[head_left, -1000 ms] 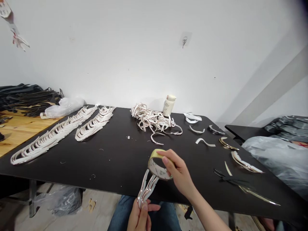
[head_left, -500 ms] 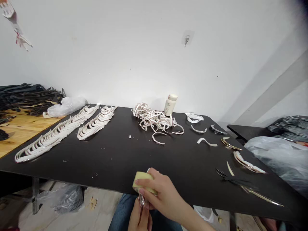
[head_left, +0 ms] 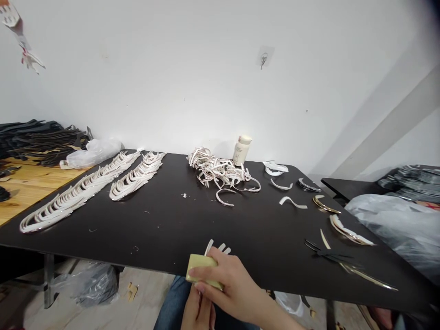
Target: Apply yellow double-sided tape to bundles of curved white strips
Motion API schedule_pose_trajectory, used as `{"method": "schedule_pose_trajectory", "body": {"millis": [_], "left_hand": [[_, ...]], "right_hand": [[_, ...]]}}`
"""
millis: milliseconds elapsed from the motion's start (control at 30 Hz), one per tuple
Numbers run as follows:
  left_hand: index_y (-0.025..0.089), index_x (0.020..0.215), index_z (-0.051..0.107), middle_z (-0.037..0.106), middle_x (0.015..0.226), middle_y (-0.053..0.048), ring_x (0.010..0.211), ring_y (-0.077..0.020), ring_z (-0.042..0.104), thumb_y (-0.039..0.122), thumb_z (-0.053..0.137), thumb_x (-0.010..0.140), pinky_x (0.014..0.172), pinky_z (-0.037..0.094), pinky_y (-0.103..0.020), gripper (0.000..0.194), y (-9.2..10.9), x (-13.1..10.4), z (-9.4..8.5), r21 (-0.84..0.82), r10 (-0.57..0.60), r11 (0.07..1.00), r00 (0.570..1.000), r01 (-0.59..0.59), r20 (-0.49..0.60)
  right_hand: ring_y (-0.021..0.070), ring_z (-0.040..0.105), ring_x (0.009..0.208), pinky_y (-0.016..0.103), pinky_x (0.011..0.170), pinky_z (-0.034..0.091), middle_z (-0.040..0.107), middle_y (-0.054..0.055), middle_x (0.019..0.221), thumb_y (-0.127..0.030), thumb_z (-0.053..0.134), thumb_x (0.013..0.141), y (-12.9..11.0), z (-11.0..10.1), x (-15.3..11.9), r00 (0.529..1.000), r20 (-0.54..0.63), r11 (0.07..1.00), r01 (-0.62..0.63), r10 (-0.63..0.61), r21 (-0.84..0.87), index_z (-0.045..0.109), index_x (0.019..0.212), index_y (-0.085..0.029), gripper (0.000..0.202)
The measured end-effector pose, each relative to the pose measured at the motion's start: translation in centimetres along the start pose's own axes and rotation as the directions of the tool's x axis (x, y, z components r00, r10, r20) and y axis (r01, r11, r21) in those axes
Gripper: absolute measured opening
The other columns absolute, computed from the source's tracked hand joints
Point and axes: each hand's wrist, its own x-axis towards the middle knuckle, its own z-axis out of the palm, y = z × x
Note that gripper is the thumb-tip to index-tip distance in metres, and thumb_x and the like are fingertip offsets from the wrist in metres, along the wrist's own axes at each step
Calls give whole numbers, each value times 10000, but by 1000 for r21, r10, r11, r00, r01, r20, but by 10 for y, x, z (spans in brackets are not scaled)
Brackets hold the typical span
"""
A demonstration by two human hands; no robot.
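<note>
My right hand (head_left: 237,284) is closed around a pale yellow roll, apparently tape (head_left: 202,266), just over the table's front edge. Beneath it, my left hand (head_left: 199,311) is closed, with its fingertips mostly covered by the roll. It grips narrow curved strips, whose middle is hidden by the right hand and roll. Pale strip ends (head_left: 209,247) stick up behind the right hand's knuckles. The two hands are close together above my lap.
On the black table (head_left: 165,238) lie two rows of overlapping white strips (head_left: 79,192), a tangled strip pile (head_left: 220,169) and a white bottle (head_left: 242,150). Curved strips (head_left: 349,231) and black tweezer-like tools (head_left: 330,254) are at right. A plastic bag (head_left: 388,215) adjoins the right edge.
The roll has tipped, and its broad face now covers the shiny strips seen at my left fingertips before. More pale strip ends show behind my right hand. The view has shifted slightly.
</note>
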Motion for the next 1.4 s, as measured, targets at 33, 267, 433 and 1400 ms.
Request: {"method": "schedule_pose_trajectory", "body": {"millis": [33,267,433,1400], "left_hand": [[168,883,617,363,403,85,371,-97,312,796,487,682,380,250,-221,672,1,0,0,6,4,1000,1000,-4,11],[153,922,615,428,452,85,354,-56,280,765,500,713,375,211,-190,656,7,1,0,-13,29,1000,997,-28,78],[160,912,604,555,504,38,352,-51,296,760,519,705,372,210,-195,640,5,2,0,-26,33,999,997,-31,63],[157,886,619,762,773,-130,312,-13,332,764,548,680,356,177,-167,645,4,3,1,-107,9,994,999,-3,53]], "right_hand": [[142,540,713,251,641,404,523,36,871,-363,502,926,2,-1,0,1000,-22,1000,-9,9,21,675,1116,-319,260],[140,540,729,253,663,434,482,30,856,-365,483,937,10,-7,0,985,-136,989,-89,105,117,687,1107,-289,276],[140,545,735,253,671,434,486,21,844,-381,482,940,10,-10,5,989,-75,989,-124,130,86,687,1102,-299,274],[152,576,741,265,685,447,539,25,815,-387,491,938,48,-26,8,867,-423,963,-205,263,177,708,1051,-240,286]]}}
